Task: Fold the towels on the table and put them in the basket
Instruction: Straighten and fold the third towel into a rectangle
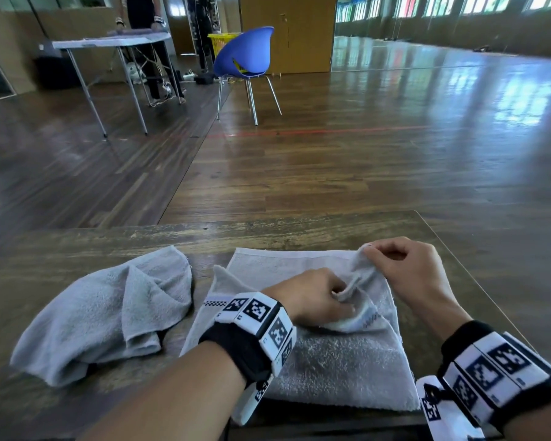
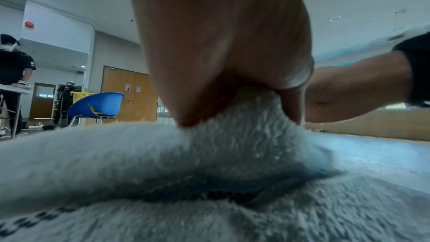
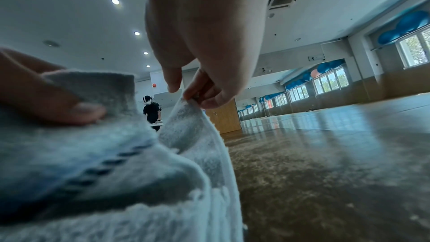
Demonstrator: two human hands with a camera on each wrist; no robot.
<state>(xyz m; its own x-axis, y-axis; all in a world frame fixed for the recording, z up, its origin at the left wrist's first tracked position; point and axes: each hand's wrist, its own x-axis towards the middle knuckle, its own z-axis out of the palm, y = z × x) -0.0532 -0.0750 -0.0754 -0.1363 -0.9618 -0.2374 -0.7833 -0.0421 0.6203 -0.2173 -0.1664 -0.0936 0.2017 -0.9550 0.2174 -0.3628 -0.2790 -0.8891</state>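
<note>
1. The towel (image 1: 331, 361) being worked on lies spread on the wooden table (image 1: 77, 246), right in front of the person, at about 6 o'clock on the tabletop.
2. The left hand (image 1: 312, 297) has its fingers curled around a bunched ridge of cloth near the towel's middle.
3. The right hand (image 1: 407, 265) pinches a raised corner between thumb and fingertips, at roughly 1 o'clock from the left hand. The two hands are close together but not touching.
4. A second towel (image 1: 109, 313) sits crumpled at 9 o'clock, not yet folded.
5. I see no basket on this table; a yellow one (image 1: 220, 43) stands far off at 12 o'clock behind a blue chair (image 1: 248, 52), and I cannot tell whether it is the one meant.
6. The cloth is pale grey terry, looped and fuzzy, with a woven dark-dashed band near one hem.
7. It looks soft, light and limp, so it will likely sag and crease wherever it is unsupported.
8. Corners and hemmed edges seem the best places to take hold, since they are firmer and keep the fold square.
9. The tabletop is worn and scuffed, so I expect the towel to drag rather than slide.
</note>
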